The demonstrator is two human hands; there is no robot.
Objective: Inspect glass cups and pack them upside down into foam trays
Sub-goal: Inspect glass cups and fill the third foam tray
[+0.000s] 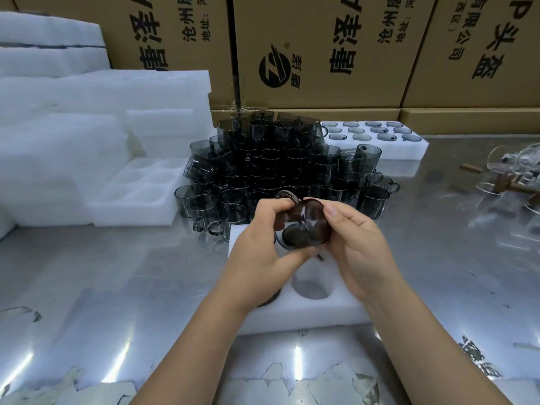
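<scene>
A smoky grey glass cup (305,226) with a handle is held tilted between both hands, above a white foam tray (315,314) on the steel table. My left hand (260,252) grips its handle side and rim with curled fingers. My right hand (353,244) holds the cup's base side, thumb on top. An empty round pocket (311,286) of the tray shows under the hands. Another dark cup seems to sit in a pocket under my left wrist, mostly hidden. A big pile of the same grey cups (280,171) stands behind the tray.
A filled foam tray (377,137) with upturned cups lies at the back right. An empty foam tray (137,194) and stacked foam (73,118) fill the left. Cardboard boxes (315,51) line the back. Clear glassware with wooden parts (508,176) lies at far right.
</scene>
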